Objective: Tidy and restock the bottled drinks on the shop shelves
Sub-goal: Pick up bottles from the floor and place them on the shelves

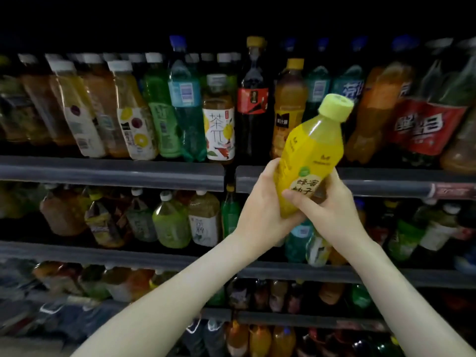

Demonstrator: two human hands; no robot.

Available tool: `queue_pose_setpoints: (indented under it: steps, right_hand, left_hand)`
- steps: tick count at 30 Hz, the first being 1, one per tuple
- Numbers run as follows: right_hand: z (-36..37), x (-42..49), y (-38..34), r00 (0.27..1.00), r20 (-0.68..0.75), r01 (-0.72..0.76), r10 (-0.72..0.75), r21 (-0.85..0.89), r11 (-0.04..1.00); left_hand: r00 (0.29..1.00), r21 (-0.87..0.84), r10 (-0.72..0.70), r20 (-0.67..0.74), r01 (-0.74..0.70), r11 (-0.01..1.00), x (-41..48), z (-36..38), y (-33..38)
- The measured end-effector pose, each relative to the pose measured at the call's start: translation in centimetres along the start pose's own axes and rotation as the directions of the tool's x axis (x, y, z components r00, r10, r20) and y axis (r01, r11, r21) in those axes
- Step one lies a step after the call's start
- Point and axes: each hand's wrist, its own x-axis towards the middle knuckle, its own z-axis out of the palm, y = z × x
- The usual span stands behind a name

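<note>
Yellow plastic bottle [309, 150], one, held up tilted with its top toward upper right, in front of the shelving and clear of every shelf. Two bare hands on it: left hand [260, 202] wraps the lower body from the left, fingers curled behind; right hand [332, 204] grips the base from the right, thumb pressed across the front label. Cap [334, 106] pale lime, one, in place. Bottle body faceted, with a clear shoulder showing yellow liquid. Wrap label yellow, with a round green badge and the characters 蜂蜜柚子 on a paler panel, partly under the thumb. Behind: dark shelving, four tiers of bottles in view, split by grey plastic price rails [110, 172]. Top tier, bottles leaning: white-capped juice bottles at left, count unsure through blur; one green bottle [162, 117]; one teal bottle [185, 106] with blue cap; one tea bottle [219, 124], white label reading 茶π with a lemon drawing; one dark cola bottle [253, 99], red label, yellow cap; one amber bottle [289, 109], yellow cap, black label patch, writing unreadable. Far right, one red shrink-wrapped pack [425, 124] with large white characters, too blurred to read. Lower tiers: squat green and brown bottles, orange drinks lowest; labels illegible.
</note>
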Motion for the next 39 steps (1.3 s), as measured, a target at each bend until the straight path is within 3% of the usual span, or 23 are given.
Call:
queue_pose_setpoints:
  steps: [6, 16, 23, 27, 34, 39]
  right_hand:
    - [3.8, -4.4, 0.5, 0.984, 0.099, -0.143, 0.147, -0.048, 0.989]
    - [10.3, -11.7, -0.5, 0.967, 0.235, -0.105, 0.104, -0.008, 0.994]
    - [13.5, -16.4, -2.3, 0.909, 0.378, -0.223, 0.174, 0.090, 0.971]
    - [16.5, -17.7, -3.4, 0.900, 0.396, -0.245, 0.184, 0.108, 0.964]
    - [23.3, -17.2, -4.9, 0.899, 0.376, -0.284, 0.225, 0.108, 0.953]
    - [32.1, -17.2, -6.8, 0.874, 0.389, -0.361, 0.291, 0.120, 0.925]
  left_hand:
    - [0.972, -0.091, -0.233, 0.019, 0.233, 0.968, -7.0, -1.8, -1.2]
    - [0.884, 0.151, -0.456, -0.099, 0.466, 0.872, -16.6, -6.2, -0.1]
    - [0.837, 0.235, -0.518, -0.175, 0.546, 0.804, -23.7, -9.6, 2.7]
    - [0.848, 0.254, -0.499, -0.180, 0.530, 0.809, -25.8, -12.5, 2.8]
    - [0.816, 0.255, -0.566, -0.117, 0.575, 0.777, -27.8, -18.9, -0.4]
    - [0.813, 0.358, -0.581, -0.033, 0.552, 0.753, -31.3, -28.0, -4.4]
